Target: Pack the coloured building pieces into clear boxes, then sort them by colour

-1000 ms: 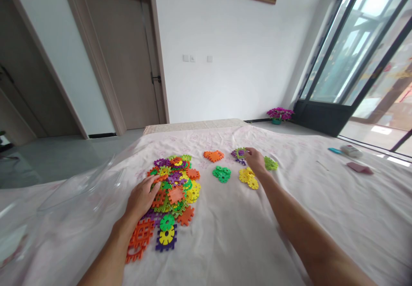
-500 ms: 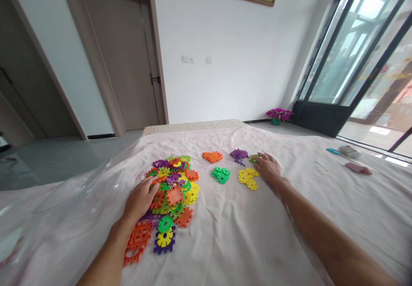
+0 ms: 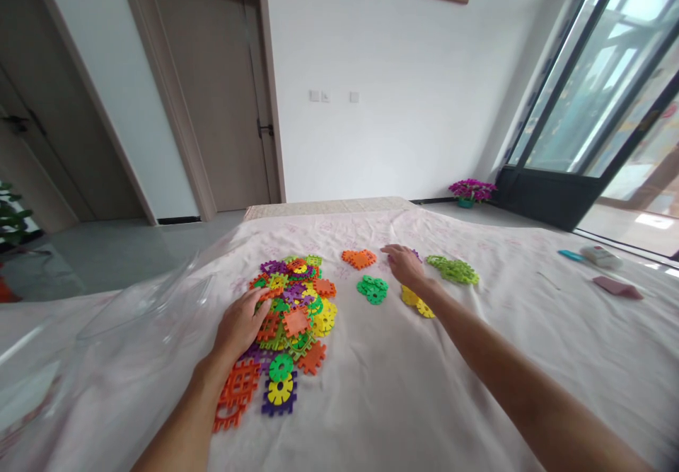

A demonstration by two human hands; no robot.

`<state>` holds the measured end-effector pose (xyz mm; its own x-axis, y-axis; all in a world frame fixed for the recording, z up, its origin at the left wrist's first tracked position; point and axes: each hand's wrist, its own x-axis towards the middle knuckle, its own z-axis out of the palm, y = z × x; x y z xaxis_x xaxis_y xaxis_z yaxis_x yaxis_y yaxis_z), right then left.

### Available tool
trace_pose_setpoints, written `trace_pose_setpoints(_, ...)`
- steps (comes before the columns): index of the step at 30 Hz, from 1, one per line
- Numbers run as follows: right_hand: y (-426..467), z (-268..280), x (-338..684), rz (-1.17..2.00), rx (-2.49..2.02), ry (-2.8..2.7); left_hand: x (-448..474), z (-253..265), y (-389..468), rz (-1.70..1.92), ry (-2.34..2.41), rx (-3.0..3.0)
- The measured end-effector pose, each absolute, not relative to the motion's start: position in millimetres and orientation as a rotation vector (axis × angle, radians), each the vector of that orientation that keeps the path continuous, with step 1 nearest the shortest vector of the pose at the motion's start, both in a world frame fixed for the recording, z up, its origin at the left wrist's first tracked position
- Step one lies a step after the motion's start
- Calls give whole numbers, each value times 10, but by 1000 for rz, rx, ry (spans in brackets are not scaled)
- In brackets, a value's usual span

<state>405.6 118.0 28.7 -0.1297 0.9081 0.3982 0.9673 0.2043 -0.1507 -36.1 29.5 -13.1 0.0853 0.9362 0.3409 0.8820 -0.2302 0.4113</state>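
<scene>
My left hand (image 3: 245, 318) rests on the left side of a mixed heap of plastic interlocking pieces (image 3: 297, 321), thumb and fingers apart. Squares and notched discs in orange, purple, green and yellow make up that heap. Over the small purple pile (image 3: 416, 253) is my right hand (image 3: 405, 265), fingers stretched to the left, with no piece visible in it; it hides most of the purple. Yellow discs (image 3: 424, 308) lie partly behind my right wrist. Close by are a green disc pile (image 3: 373, 289), an orange pile (image 3: 359, 258) and a lime-green pile (image 3: 453, 270).
A clear plastic container (image 3: 143, 309) stands left of the heap. On the right of the pale cloth (image 3: 366, 394) lie a blue item (image 3: 571, 255), a whitish box-like object (image 3: 601, 257) and a pink folded piece (image 3: 618, 287). A potted flower (image 3: 472, 190) stands beyond.
My right hand has moved left, from the lime-green pile to over the purple one, uncovering the lime-green pieces. My left hand stays on the heap. The view has shifted slightly.
</scene>
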Motion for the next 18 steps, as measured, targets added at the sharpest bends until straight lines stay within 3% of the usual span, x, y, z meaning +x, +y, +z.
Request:
trace_pose_setpoints(9,1644,158,2574,53,-1371,-2544,-355,-97,279,858,1879,2228)
trace_pose_setpoints(18,1643,214,2448,88,-1506,-2531,-331,-56,254,882,1876,2206)
